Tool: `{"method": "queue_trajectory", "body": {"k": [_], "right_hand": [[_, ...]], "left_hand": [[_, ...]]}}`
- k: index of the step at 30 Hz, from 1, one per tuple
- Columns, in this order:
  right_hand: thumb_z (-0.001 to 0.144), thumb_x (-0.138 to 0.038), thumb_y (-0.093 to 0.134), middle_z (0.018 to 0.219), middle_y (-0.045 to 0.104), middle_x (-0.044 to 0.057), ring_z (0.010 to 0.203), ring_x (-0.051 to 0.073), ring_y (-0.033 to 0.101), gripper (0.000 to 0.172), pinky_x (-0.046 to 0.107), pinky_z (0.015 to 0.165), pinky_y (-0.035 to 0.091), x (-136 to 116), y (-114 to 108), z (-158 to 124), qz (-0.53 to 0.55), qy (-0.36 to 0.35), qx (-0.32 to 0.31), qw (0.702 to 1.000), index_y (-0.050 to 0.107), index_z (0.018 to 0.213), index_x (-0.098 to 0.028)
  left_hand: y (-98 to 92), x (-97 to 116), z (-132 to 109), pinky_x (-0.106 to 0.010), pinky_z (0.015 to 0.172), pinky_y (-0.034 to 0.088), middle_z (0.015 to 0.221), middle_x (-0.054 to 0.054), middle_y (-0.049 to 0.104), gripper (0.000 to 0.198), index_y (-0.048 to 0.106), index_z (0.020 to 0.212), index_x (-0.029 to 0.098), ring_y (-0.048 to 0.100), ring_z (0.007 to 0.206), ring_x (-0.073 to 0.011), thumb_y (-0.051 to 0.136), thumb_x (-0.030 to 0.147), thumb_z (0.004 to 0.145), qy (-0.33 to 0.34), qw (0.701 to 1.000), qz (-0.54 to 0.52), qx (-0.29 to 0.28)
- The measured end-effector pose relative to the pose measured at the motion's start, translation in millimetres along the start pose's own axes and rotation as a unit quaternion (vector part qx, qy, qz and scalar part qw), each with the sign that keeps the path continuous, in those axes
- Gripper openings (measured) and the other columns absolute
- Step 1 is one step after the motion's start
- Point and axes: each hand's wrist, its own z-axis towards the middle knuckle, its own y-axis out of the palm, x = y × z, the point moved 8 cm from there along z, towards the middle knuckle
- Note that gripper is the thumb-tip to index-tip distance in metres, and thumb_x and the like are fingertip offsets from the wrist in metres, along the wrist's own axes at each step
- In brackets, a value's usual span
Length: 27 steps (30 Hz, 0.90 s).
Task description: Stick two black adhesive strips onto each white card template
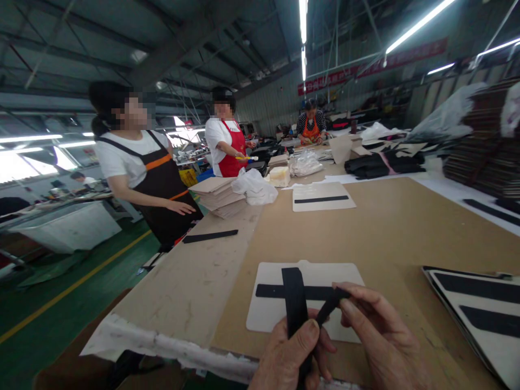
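My left hand (290, 349) is closed around black strips (295, 300), its thumb pressed on top; one strip stands up out of the grip and its lower end hangs below. Between thumb and fingers, my right hand (376, 330) pinches the end of a black strip (331, 306) that slants up from the left hand. Behind both hands lies a white rounded board (264, 317) with a black strip (270, 291) lying across it. The strips and hands cover part of that board.
Farther up the table (390, 233) lies another white board (303, 190) with a black strip. A loose strip (211, 236) is at left. Striped boards (483, 309) are stacked at right. Cardboard sheets (219, 195) stand by a plastic bag (255, 187). Several people work beyond, one person (150, 173) at the left edge.
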Motion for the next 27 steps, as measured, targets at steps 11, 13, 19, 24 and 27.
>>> {"method": "queue_trajectory", "body": {"k": [11, 13, 19, 24, 27], "right_hand": [[0.071, -0.053, 0.079, 0.088, 0.074, 0.006, 0.063, 0.013, 0.063, 0.038, 0.021, 0.061, 0.056, 3, 9, -1, 0.071, 0.044, 0.009, 0.996, 0.078, 0.094, -0.022], [0.076, -0.053, 0.075, 0.091, 0.075, 0.006, 0.065, 0.015, 0.066, 0.038, 0.022, 0.063, 0.057, 0, 8, -1, 0.024, 0.022, 0.001, 0.999, 0.078, 0.099, -0.024], [0.082, -0.046, 0.069, 0.093, 0.075, 0.005, 0.072, 0.017, 0.069, 0.030, 0.023, 0.066, 0.060, -18, 3, -2, -0.069, -0.083, -0.003, 0.994, 0.077, 0.103, -0.026], [0.073, -0.038, 0.081, 0.101, 0.075, 0.006, 0.091, 0.020, 0.071, 0.026, 0.025, 0.079, 0.059, -21, 10, -6, 0.061, -0.057, -0.019, 0.996, 0.073, 0.093, -0.025], [0.073, -0.042, 0.082, 0.079, 0.071, 0.001, 0.060, 0.018, 0.069, 0.032, 0.030, 0.057, 0.059, -5, 34, -20, 0.173, 0.080, -0.101, 0.977, 0.069, 0.098, -0.025]], "left_hand": [[8.5, 0, -3, -0.017, 0.039, 0.027, 0.057, -0.004, 0.059, 0.062, 0.067, 0.085, 0.010, 0.043, 0.041, -0.0054, 0.060, 0.072, 0.082, -0.043, 0.996, -0.058, -0.046], [7.2, 1, -3, -0.017, 0.039, 0.027, 0.061, -0.004, 0.061, 0.061, 0.068, 0.086, 0.009, 0.045, 0.042, -0.0051, 0.061, 0.070, 0.082, -0.044, 0.996, -0.067, -0.032], [3.8, 1, -2, -0.017, 0.039, 0.026, 0.076, -0.004, 0.065, 0.059, 0.065, 0.106, 0.014, 0.049, 0.046, -0.0059, 0.071, 0.065, 0.077, -0.035, 0.992, -0.119, 0.019], [4.6, -6, -1, -0.020, 0.038, 0.018, 0.052, -0.002, 0.054, 0.073, 0.067, 0.078, 0.010, 0.036, 0.036, -0.0051, 0.048, 0.081, 0.081, -0.073, 0.995, -0.067, 0.019], [1.6, 1, -7, -0.021, 0.041, 0.026, 0.050, -0.002, 0.054, 0.075, 0.066, 0.074, 0.011, 0.040, 0.039, -0.0082, 0.043, 0.082, 0.083, -0.066, 0.997, -0.018, 0.037]]}}
